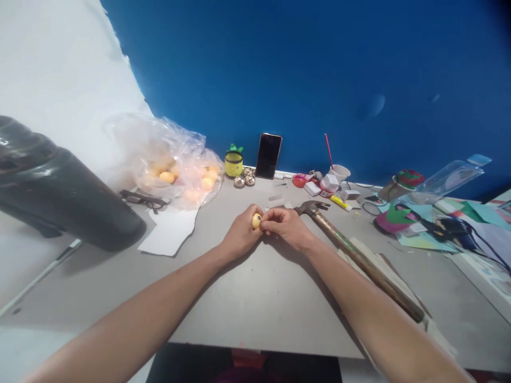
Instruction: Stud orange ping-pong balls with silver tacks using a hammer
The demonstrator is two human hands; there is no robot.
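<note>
Over the middle of the table, my left hand (241, 231) is closed around a small yellow ball (256, 220) with a dark spot on its side. My right hand (285, 226) meets it from the right, thumb and forefinger pinched together against the ball's edge. Whatever lies between those fingertips, if anything, is too small to make out. Just right of my right hand is the claw hammer (359, 255), its wooden handle running toward the near right. Behind my hands are a few small pale pieces (276, 198) on the table.
On the left stand a dark bottle (75, 191), glasses (143, 200), white paper (171, 229) and a plastic bag (171, 154) of yellow balls. A phone (269, 155) leans by the wall beside a yellow pot (233, 163). A clear bottle (451, 178) and coloured papers (475, 215) lie right.
</note>
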